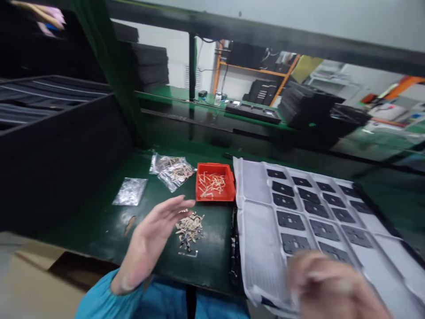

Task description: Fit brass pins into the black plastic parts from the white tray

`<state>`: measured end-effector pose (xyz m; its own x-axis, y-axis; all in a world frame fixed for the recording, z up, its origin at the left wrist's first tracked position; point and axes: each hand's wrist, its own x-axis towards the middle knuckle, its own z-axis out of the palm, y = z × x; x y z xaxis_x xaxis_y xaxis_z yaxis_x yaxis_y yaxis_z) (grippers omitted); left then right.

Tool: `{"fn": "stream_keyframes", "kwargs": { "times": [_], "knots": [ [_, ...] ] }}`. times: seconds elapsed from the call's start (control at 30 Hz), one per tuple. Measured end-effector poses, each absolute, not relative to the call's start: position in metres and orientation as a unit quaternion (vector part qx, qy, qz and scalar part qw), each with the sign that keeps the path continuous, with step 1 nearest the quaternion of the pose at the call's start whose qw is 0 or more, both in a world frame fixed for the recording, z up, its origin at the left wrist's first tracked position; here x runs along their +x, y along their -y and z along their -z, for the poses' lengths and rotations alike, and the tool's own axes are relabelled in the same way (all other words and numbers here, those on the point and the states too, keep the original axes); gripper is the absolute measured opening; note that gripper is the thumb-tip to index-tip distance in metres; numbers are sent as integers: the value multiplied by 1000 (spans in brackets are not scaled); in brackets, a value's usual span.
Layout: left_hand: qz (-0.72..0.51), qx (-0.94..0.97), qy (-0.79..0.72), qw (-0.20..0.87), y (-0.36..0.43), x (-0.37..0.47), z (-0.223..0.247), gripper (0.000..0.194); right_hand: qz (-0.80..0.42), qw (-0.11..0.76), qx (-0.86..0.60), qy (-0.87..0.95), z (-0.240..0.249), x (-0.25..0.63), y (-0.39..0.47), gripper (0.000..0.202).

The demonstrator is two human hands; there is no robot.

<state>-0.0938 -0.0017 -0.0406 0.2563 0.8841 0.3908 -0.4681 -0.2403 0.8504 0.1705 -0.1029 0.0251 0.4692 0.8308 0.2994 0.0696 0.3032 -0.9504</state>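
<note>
My left hand (157,228) is raised over the green table with its fingers stretched out, and nothing shows in it. Just past its fingertips lies a loose pile of small tan and dark strip-like pieces (191,228). Blurred by motion, my right hand (328,283) is above the near part of a white compartment tray (260,226); its fingers do not show clearly. In the tray sit several flat dark rectangular plates (292,220) in rows. A red bin (215,195) with thin light strips (211,182) stands against the tray's left side.
Clear plastic bags of small pieces (179,173) and a flat silvery bag (130,191) lie on the table (109,226). A large dark container (59,173) stands at left, a cardboard box (40,283) below it. A green post (109,66) and an overhead shelf (299,26) frame the bench.
</note>
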Motion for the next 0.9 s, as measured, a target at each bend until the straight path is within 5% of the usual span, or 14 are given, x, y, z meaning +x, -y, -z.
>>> {"fn": "stream_keyframes", "kwargs": {
  "times": [0.1, 0.2, 0.37, 0.57, 0.67, 0.77, 0.9],
  "knots": [
    [-554, 540, -213, 597, 4, -91, 40, 86, -87, 475, -707, 516, -35, 263, 76, 32],
    [-530, 537, -226, 616, 12, -79, 33, 67, -106, 397, -708, 575, -24, 323, 26, 50],
    [-534, 531, -252, 608, 19, -79, 31, 53, -134, 295, -708, 627, 11, 349, -25, 32],
    [-538, 509, -328, 586, 34, -87, 33, 33, -127, 335, -721, 593, -7, 337, -20, 42],
    [-490, 503, -314, 639, 50, -65, 25, 55, -162, 376, -690, 597, -24, 277, 16, 56],
    [-429, 456, -282, 727, 61, -40, 15, 76, -257, 423, -630, 599, -31, 199, 61, 36],
    [-418, 368, -308, 771, 59, -29, 4, 40, -300, 470, -584, 591, -26, 141, 86, 23]
  ]
}}
